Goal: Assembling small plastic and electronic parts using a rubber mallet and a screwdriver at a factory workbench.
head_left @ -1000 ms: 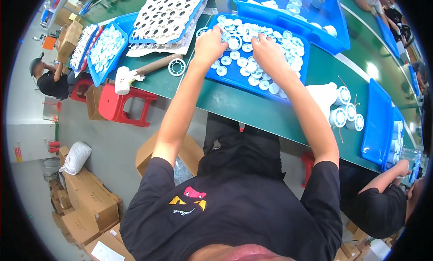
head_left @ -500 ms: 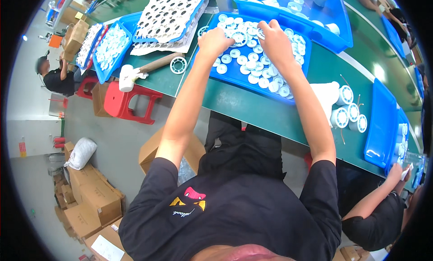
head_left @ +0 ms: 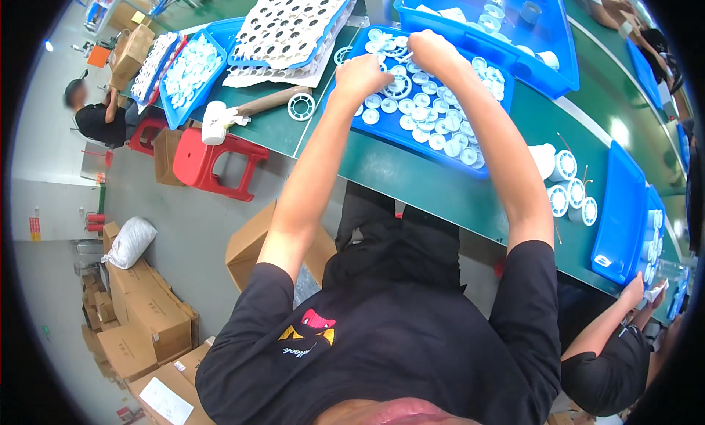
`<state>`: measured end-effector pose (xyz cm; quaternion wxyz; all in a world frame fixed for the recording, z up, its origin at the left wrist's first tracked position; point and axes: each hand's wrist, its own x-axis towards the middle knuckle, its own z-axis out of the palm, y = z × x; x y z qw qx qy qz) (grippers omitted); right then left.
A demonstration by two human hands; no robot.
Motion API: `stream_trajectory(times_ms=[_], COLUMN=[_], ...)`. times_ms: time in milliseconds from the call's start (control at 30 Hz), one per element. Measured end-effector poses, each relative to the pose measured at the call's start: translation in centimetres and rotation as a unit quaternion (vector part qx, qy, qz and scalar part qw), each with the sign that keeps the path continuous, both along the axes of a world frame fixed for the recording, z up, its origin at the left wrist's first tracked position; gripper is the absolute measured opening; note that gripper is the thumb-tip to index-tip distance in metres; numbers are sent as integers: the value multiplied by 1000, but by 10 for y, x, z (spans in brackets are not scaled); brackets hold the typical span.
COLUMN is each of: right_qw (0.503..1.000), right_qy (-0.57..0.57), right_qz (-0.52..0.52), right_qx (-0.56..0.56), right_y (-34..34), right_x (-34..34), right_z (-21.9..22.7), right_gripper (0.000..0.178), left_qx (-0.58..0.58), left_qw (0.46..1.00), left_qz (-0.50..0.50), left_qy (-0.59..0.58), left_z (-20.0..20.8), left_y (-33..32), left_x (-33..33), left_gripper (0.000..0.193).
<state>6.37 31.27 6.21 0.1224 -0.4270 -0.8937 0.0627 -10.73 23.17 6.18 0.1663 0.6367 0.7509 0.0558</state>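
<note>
Bright, even light here, and it seems to fall from above: your left hand (head_left: 363, 78) and right hand (head_left: 435, 54) are well lit, with only faint shadows. The pale discs (head_left: 421, 99) are running close to white, so you lose fine detail on them. Look right, there's a hot patch of glare on the far green tabletop (head_left: 619, 130), and a softer sheen on your near bench (head_left: 382, 177). Below, your black trousers (head_left: 396, 238) sink into shade, folds barely readable. Out at the rim, the fisheye bends your bench, leans the cardboard boxes (head_left: 139, 315), softens the seated co-worker (head_left: 606, 366), then drops everything into black corners.
</note>
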Motion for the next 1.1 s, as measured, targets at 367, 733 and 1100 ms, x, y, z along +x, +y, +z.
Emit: stream_trajectory(times_ms=[367,733,1100], right_qw=[973,987,855], right_qy=[-22,-76,402], right_qz=[130,76,-66], right_qx=[190,123,-319], right_y=[-6,-21,-38], right_x=[-1,9,68], right_z=[-21,-2,38], right_gripper=[11,11,28], left_qx=[100,5,320], left_qw=[992,978,933], left_qz=[-72,-76,-83], left_qy=[-14,-195,-142], left_z=[-3,10,14], left_y=[-30,-29,-62], left_x=[11,4,5], left_gripper=[50,41,21])
